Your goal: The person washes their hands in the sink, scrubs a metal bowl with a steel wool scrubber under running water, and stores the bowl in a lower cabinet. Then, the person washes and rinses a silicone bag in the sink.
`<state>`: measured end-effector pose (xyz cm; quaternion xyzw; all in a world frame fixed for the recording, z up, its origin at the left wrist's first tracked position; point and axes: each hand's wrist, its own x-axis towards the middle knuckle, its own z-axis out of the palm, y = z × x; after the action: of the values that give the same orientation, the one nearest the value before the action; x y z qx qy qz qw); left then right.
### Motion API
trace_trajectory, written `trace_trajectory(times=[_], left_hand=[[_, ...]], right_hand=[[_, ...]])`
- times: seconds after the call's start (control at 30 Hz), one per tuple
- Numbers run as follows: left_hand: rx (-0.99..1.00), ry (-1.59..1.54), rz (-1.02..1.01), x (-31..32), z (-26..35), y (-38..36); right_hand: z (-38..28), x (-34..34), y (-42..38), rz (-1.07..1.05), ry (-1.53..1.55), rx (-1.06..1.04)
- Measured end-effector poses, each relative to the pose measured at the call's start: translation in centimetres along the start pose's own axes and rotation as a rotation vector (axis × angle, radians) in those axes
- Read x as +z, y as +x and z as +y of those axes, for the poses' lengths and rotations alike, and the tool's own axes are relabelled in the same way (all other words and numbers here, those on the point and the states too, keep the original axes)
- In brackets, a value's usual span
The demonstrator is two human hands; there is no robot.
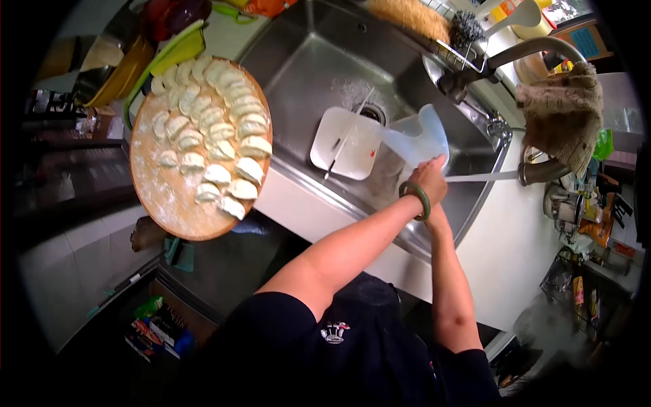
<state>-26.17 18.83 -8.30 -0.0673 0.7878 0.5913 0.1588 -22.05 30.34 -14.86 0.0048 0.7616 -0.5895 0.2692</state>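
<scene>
My left hand point(427, 179), with a green bangle at its wrist, is closed on a translucent pale blue plastic piece point(428, 132) over the sink. Close against it is my right hand point(439, 202), mostly covered by the left, its fingers hidden. A stream of water runs from the faucet point(540, 172) to my hands. In the steel sink point(288, 74), left of the plastic piece, lies a white rectangular tray point(327, 139) with a thin stick point(346, 133) across it. The drain point(371, 114) shows at the tray's upper edge.
A round wooden board point(159, 203) with several dumplings point(220, 149) rests left of the sink, reaching past the counter edge. A brown cloth point(563, 115) hangs over the faucet pipe. A wire rack point(461, 57) with a scrubber and a white ladle point(519, 17) stands behind the sink.
</scene>
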Motion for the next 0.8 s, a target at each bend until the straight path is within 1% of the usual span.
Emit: trace_trajectory(times=[0.03, 0.07, 0.1, 0.17, 0.2, 0.27, 0.3, 0.33, 0.37, 0.4, 0.43, 0.47, 0.5, 0.53, 0.57, 0.6, 0.63, 0.67, 0.7, 0.73, 0.8], left_hand=[[0.134, 0.0, 0.03, 2.3, -1.6, 0.2], [0.267, 0.005, 0.067, 4.3, -3.2, 0.5], [0.25, 0.002, 0.078, 4.2, -3.6, 0.2], [0.384, 0.469, -0.083, 3.7, -3.8, -0.2], [0.378, 0.464, -0.084, 3.5, -3.9, 0.0], [0.329, 0.507, -0.355, 2.9, -4.0, 1.8], [0.327, 0.491, -0.334, 3.4, -4.8, 2.7], [0.209, 0.518, -0.374, 2.7, -3.9, 2.8], [0.07, 0.513, -0.494, 2.3, -3.3, 3.7], [-0.066, 0.512, -0.613, 1.9, -2.8, 4.7], [-0.065, 0.51, -0.609, 1.1, -2.5, 5.2], [-0.111, 0.473, -0.636, 0.3, -2.3, 5.4], [-0.156, 0.437, -0.666, -0.5, -2.5, 5.7], [-0.135, 0.388, -0.74, -0.9, -4.5, 7.1], [-0.15, 0.464, -0.757, -1.0, -7.0, 7.9], [-0.166, 0.54, -0.775, -1.8, -7.8, 7.8], [-0.163, 0.548, -0.777, -2.0, -8.1, 7.9], [-0.245, 0.727, -0.759, -2.2, -8.3, 8.0], [-0.329, 0.905, -0.735, -2.5, -7.8, 7.8], [-0.33, 0.913, -0.734, -2.6, -6.5, 6.9], [-0.037, 0.967, -0.433, -1.8, -3.5, 4.0]], right_hand=[[1.3, 0.7, 0.7, 0.019, 0.11, 0.037], [1.3, 2.2, 1.2, 0.097, 0.283, 0.053], [1.0, 3.3, 1.4, 0.181, 0.452, 0.064], [-0.7, 4.6, 1.4, 0.33, 0.694, 0.064], [-1.4, 4.8, 1.3, 0.385, 0.754, 0.068], [-2.0, 4.1, 0.5, 0.439, 0.754, 0.085], [-2.0, 3.7, 0.0, 0.449, 0.72, 0.09], [-0.7, 2.6, -0.2, 0.434, 0.595, 0.085], [0.4, 1.6, -0.4, 0.422, 0.47, 0.079], [1.2, 0.8, -0.6, 0.401, 0.24, 0.049], [0.2, 0.9, -0.8, 0.412, 0.343, -0.022], [-0.5, 0.5, -1.1, 0.412, 0.342, -0.023], [-1.0, -0.1, -1.5, 0.423, 0.001, 0.031], [-1.6, -0.5, -1.6, 0.426, -0.34, 0.084], [-2.2, -0.1, -1.6, 0.49, -0.532, -0.177], [-2.1, -0.2, -1.7, 0.497, -0.528, -0.178], [-2.0, -0.3, -1.8, 0.453, -0.613, -0.15], [-1.9, -0.5, -1.7, 0.405, -0.699, -0.124], [-1.8, -0.5, -1.5, 0.409, -0.693, -0.127], [-1.7, -0.4, -1.4, 0.409, -0.706, -0.132], [-1.2, -0.2, -0.9, 0.409, -0.715, -0.14]])
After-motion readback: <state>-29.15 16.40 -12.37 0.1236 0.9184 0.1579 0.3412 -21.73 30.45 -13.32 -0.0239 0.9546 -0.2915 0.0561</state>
